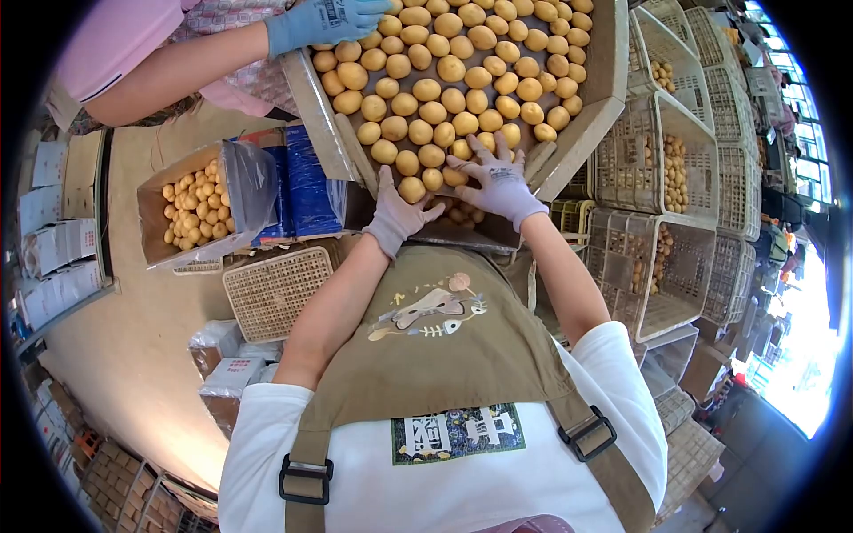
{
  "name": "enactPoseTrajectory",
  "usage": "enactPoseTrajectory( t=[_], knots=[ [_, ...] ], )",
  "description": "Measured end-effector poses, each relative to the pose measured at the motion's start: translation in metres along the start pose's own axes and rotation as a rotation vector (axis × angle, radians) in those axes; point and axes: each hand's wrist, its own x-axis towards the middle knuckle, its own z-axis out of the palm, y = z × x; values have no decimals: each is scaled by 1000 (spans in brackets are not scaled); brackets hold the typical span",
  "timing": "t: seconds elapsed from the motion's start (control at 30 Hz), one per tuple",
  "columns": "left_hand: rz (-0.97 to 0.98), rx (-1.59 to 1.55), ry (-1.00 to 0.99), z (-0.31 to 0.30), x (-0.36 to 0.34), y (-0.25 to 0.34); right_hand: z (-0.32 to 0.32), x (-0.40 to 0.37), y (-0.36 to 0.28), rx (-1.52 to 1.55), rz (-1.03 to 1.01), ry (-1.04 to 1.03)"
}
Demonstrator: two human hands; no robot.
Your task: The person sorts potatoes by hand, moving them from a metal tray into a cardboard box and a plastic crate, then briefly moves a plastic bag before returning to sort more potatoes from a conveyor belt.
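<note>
Many small, round, yellow-brown fruits [433,112] lie on a sorting table [582,147] with raised wooden sides. At its near opening, my left hand [400,216], in a pale glove, is beside the nearest fruits, thumb and fingers apart and no fruit visibly gripped. My right hand [499,182], also gloved, is spread over the fruits at the right of the opening, its fingertips touching some. Below the opening, partly hidden by my hands, a box [487,238] holds more of these fruits.
Another person's blue-gloved hand [330,21] rests at the table's upper left. A lined box of fruits [151,233] stands at left, near an upturned plastic crate [277,293]. Stacked crates [629,147], some holding fruits, line the right side. Wrapped boxes [233,373] sit lower left.
</note>
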Motion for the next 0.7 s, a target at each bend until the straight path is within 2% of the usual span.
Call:
enactPoseTrajectory(
  t=[0.07, 0.13, 0.17, 0.23, 0.27, 0.37, 0.4, 0.43, 0.47, 0.5, 0.57, 0.6, 0.63, 0.7],
  knots=[
    [9, 103, 63, 2, -1, -1, 2, 22, 25, 196, 19, -40],
    [-6, 200, 147, 2, -2, -2, -9, 33, 27, 538, 173, 360],
    [-14, 251, 188, 3, -2, -3, -10, 39, 22, 287, 230, 645],
    [75, 263, -48, -12, 10, -9, -4, 42, -2, 139, 244, 146],
    [117, 271, -170, -20, 18, -10, 0, 33, -16, 97, 188, 125],
    [-4, -73, -25, 6, -6, -2, 10, 9, -15, 21, 33, 94],
    [-33, -60, -102, 6, -6, -1, 16, 2, -9, 23, -6, 72],
    [-19, -51, -73, 9, -9, -1, 17, -3, -3, 25, -46, 53],
    [-4, -43, -47, 12, -11, -1, 16, -4, 4, -4, -95, 131],
    [11, -36, -20, 16, -12, -1, 28, 10, 18, 95, -83, 236],
    [11, -19, -74, 4, -3, -2, -6, 13, 16, 473, 144, 354],
    [12, -33, -77, 4, -1, -3, -3, 21, 23, 313, 156, 510],
    [13, -46, -81, 4, 1, -4, -5, 28, 28, 352, 211, 460],
    [8, -58, -61, 4, 1, -3, 7, 48, 35, 153, 255, 460]
  ],
)
